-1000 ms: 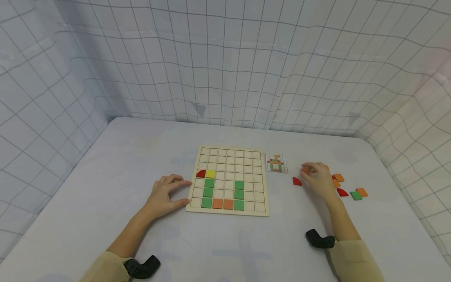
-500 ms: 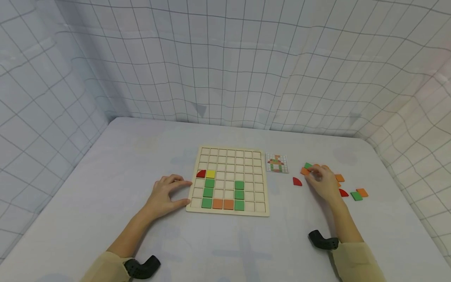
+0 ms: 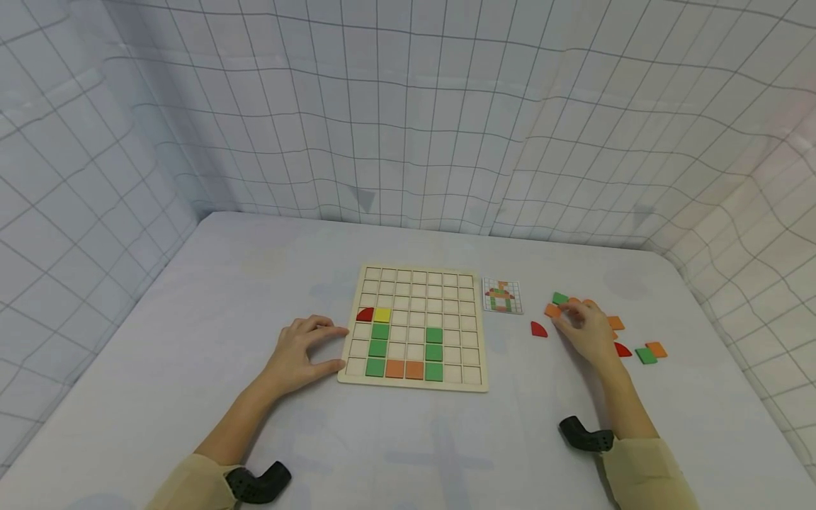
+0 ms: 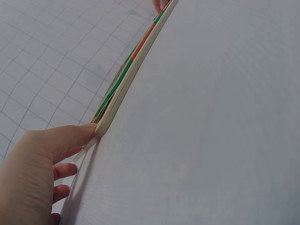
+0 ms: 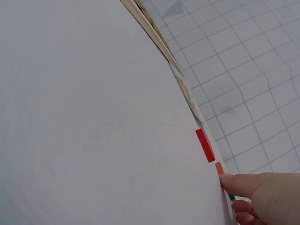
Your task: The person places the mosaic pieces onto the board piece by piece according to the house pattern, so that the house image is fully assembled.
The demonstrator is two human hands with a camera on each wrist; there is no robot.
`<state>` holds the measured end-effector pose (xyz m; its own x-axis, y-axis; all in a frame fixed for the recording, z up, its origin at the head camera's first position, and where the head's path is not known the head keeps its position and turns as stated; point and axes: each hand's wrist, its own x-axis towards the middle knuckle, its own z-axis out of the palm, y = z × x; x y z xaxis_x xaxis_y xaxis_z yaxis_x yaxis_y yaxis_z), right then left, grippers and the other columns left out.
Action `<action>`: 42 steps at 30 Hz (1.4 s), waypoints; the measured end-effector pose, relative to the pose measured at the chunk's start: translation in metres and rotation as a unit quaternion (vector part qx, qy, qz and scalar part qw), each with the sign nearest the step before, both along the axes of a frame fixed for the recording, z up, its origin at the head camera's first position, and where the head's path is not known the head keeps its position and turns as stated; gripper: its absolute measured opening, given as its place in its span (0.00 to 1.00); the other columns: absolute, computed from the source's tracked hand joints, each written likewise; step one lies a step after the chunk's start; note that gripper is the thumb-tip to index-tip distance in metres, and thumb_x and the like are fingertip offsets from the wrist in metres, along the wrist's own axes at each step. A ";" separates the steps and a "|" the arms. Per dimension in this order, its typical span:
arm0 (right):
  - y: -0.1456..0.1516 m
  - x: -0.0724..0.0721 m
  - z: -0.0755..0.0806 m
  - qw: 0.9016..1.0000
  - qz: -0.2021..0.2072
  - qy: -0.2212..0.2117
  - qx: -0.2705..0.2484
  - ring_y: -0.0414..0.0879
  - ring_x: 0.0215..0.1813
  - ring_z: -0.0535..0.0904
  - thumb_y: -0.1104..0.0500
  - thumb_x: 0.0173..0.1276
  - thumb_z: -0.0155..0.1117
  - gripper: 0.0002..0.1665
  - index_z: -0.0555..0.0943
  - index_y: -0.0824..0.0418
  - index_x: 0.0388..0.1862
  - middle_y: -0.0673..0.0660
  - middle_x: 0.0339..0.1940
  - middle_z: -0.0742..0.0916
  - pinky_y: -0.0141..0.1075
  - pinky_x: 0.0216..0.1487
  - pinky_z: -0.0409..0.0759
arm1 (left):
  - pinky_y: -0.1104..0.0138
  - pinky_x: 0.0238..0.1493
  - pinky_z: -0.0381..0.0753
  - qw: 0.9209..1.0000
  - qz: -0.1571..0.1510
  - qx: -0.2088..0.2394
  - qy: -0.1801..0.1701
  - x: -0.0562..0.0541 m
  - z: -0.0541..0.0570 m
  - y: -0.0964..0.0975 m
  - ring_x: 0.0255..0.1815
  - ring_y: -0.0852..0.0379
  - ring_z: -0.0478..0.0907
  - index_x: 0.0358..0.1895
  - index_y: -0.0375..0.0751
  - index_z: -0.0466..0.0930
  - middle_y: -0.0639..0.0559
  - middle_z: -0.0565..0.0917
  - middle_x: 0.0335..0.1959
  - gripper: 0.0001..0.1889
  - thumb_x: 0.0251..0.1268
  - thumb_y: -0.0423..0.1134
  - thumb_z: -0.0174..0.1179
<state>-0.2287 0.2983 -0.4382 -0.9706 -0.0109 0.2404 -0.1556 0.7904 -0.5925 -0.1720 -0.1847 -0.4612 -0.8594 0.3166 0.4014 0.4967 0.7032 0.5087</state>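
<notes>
My left hand (image 3: 298, 358) rests at the left edge of a pale wooden grid board (image 3: 475, 386), thumb and forefinger spread; in the left wrist view its thumb (image 4: 79, 136) touches the board's corner. Set in the board are green squares (image 3: 377, 348), two orange squares (image 3: 394, 369), a yellow square (image 3: 382, 314) and a red quarter-round tile (image 3: 365, 314). My right hand (image 3: 588, 336) is among loose tiles, thumb and forefinger tips at the right corner of an orange square tile (image 3: 551, 310). I cannot tell whether it pinches that tile. A green tile (image 3: 559, 298) lies just behind.
A small pattern card (image 3: 502, 295) lies right of the board. A loose red quarter-round tile (image 3: 538, 329) lies between card and hand. Orange tiles (image 3: 616, 323), another red piece (image 3: 622, 350) and a green square (image 3: 646, 356) lie farther right. White grid-lined cloth (image 3: 408, 142) rises behind the table.
My right hand has moved slightly right, uncovering the orange square and the green tile behind it. My left hand stays at the board's edge.
</notes>
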 end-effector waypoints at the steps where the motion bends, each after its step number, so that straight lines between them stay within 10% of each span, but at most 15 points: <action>1: 0.000 0.000 -0.001 1.000 0.000 0.002 0.001 0.60 0.43 0.74 0.65 0.59 0.64 0.14 0.78 0.70 0.43 0.65 0.37 0.76 0.49 0.43 0.70 | 0.54 0.41 0.60 1.000 -0.001 0.000 0.001 0.000 0.000 0.000 0.44 0.47 0.68 0.47 0.47 0.81 0.50 0.75 0.44 0.22 0.42 0.46 0.69; 24: -0.028 -0.004 0.023 0.999 0.035 0.019 -0.028 0.58 0.46 0.70 0.56 0.63 0.62 0.20 0.76 0.68 0.49 0.66 0.44 0.76 0.50 0.46 0.68 | 0.53 0.42 0.60 1.000 0.001 0.001 -0.004 0.000 0.001 0.001 0.45 0.47 0.68 0.47 0.47 0.81 0.49 0.75 0.44 0.23 0.42 0.46 0.69; 42: -0.119 -0.014 0.034 0.981 0.179 0.066 -0.041 0.58 0.42 0.74 0.64 0.55 0.68 0.16 0.79 0.69 0.43 0.65 0.39 0.79 0.49 0.45 0.72 | 0.53 0.42 0.59 1.000 0.001 0.004 -0.006 0.001 0.002 0.000 0.44 0.48 0.68 0.47 0.47 0.81 0.49 0.75 0.44 0.23 0.42 0.46 0.69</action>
<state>-0.2427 0.1796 -0.4038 -0.8690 -0.3201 0.3773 -0.4931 0.6225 -0.6078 -0.1713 -0.1842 -0.4589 -0.8651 0.3114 0.3931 0.4885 0.7007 0.5200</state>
